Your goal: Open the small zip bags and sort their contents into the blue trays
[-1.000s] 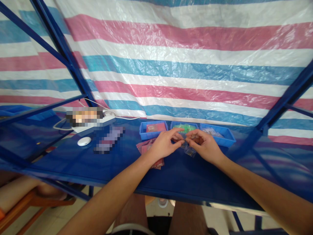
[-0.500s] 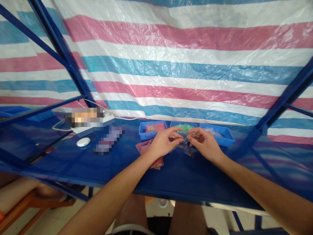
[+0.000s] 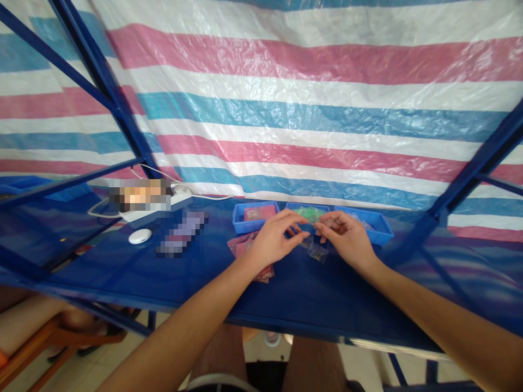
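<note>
My left hand (image 3: 278, 238) hovers over the table with curled fingers, thumb and forefinger bent toward each other; what they hold, if anything, is too small to make out. Opposite it, my right hand (image 3: 346, 235) pinches what looks like a small clear plastic bag (image 3: 312, 224), mostly hidden by the fingers. Just below the hands lies a small clear bag with dark little pieces (image 3: 317, 252), beside another like it. Pink plastic bags (image 3: 241, 245) lie in a pile, partly under my left wrist.
Behind my hands stand three blue trays: one with pink bags (image 3: 256, 226), one with green contents (image 3: 289, 207), one with clear bags (image 3: 379, 235). To the left are a white rounded case (image 3: 139, 236), a blurred-out object (image 3: 183, 234) and a power strip (image 3: 141, 213). Blue frame posts (image 3: 461, 179) flank the table.
My right hand has turned slightly and its fingertips have shifted a little to the right. My left hand has barely moved. The bags on the table stay put.
</note>
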Demonstrator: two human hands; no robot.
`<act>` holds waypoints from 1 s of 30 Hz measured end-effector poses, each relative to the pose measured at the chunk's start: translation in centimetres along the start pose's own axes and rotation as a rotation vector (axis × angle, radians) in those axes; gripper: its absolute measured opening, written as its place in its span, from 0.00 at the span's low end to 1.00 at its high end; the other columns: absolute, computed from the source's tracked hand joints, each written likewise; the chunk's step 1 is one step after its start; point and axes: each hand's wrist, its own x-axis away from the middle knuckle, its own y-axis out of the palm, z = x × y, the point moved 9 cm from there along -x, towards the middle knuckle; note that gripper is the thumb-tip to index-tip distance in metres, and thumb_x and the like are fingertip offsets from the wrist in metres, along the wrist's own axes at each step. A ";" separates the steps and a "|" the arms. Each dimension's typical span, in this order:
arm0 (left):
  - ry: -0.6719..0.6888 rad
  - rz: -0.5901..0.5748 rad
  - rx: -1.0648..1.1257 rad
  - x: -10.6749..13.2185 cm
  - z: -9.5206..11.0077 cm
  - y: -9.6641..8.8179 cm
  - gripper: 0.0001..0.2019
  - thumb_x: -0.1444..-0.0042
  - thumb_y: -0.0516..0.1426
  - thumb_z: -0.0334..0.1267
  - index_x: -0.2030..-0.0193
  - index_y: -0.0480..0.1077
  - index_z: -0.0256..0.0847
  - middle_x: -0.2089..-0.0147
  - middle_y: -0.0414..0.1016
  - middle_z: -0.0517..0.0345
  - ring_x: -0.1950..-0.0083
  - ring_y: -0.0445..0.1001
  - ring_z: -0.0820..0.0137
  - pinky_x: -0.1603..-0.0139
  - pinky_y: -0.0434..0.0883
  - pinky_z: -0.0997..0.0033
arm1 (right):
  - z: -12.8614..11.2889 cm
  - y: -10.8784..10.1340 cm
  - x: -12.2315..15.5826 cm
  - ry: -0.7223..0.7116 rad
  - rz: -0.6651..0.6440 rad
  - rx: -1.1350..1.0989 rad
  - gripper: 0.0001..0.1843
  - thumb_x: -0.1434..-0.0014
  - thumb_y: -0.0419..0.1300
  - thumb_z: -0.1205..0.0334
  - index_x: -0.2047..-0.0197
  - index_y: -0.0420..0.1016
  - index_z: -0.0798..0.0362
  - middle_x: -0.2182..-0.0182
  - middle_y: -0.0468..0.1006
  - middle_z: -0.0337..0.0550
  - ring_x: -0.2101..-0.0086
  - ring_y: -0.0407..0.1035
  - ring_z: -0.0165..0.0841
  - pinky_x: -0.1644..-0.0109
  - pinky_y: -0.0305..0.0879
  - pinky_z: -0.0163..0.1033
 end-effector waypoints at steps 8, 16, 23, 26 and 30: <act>-0.011 -0.027 -0.038 0.0 -0.1 0.5 0.13 0.34 0.62 0.41 0.46 0.79 0.41 0.49 0.81 0.48 0.50 0.81 0.62 0.49 0.78 0.64 | -1.2 2.0 1.3 0.011 -0.135 0.009 0.20 0.39 0.70 0.44 0.50 0.82 0.47 0.53 0.86 0.47 0.62 0.82 0.40 0.55 0.82 0.47; -0.169 -0.010 0.175 0.1 -2.3 0.7 0.21 0.34 0.61 0.39 0.36 0.71 0.42 0.54 0.85 0.52 0.53 0.84 0.63 0.49 0.79 0.63 | -1.0 0.3 0.7 -0.055 0.001 0.084 0.23 0.40 0.72 0.47 0.45 0.77 0.45 0.54 0.82 0.46 0.57 0.79 0.40 0.60 0.79 0.42; -0.194 -0.004 0.256 0.2 -2.3 1.1 0.25 0.37 0.65 0.38 0.34 0.68 0.42 0.49 0.83 0.49 0.55 0.84 0.65 0.53 0.81 0.67 | -0.1 0.4 0.3 -0.032 -0.038 0.106 0.19 0.41 0.71 0.44 0.56 0.81 0.49 0.63 0.83 0.44 0.70 0.76 0.35 0.65 0.76 0.41; -0.150 0.067 0.157 0.0 -1.8 0.1 0.17 0.38 0.65 0.41 0.44 0.76 0.40 0.44 0.79 0.45 0.55 0.83 0.65 0.56 0.81 0.68 | 0.2 -0.7 0.0 -0.006 0.054 0.063 0.19 0.41 0.71 0.44 0.55 0.78 0.49 0.66 0.82 0.41 0.74 0.74 0.33 0.69 0.75 0.40; -0.131 0.005 0.222 0.1 -1.5 0.9 0.17 0.38 0.66 0.43 0.46 0.78 0.38 0.45 0.79 0.45 0.53 0.84 0.64 0.52 0.82 0.65 | 0.2 -0.2 0.1 -0.009 0.016 0.009 0.17 0.40 0.71 0.47 0.55 0.76 0.48 0.64 0.83 0.42 0.70 0.78 0.34 0.64 0.78 0.41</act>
